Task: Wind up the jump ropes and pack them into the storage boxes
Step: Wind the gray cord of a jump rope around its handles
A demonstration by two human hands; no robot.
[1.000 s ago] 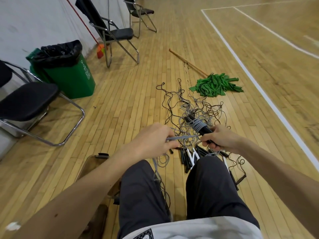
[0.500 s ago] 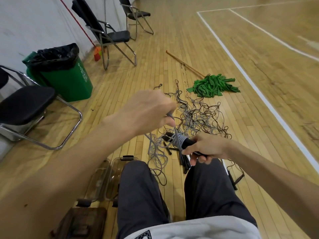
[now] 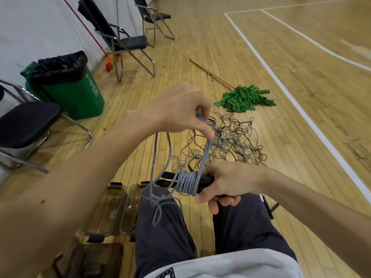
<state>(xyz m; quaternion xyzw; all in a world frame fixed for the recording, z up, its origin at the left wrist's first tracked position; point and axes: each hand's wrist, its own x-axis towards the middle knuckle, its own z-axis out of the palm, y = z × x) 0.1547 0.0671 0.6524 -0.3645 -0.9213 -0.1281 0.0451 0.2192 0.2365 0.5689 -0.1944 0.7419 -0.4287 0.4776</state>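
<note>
Now, with the clear storage boxes (image 3: 118,190) waiting on the floor (image 3: 261,77) at your left and the tangled pile (image 3: 230,141) ahead, keep your right hand (image 3: 230,183) clamped round the black handles (image 3: 166,178). Your left hand (image 3: 180,109) pinches the grey cord (image 3: 205,155), so hold it taut and lay each turn snug against the coil (image 3: 187,184). A second ago, that hand sat low beside the right, and the coil looked thinner.
</note>
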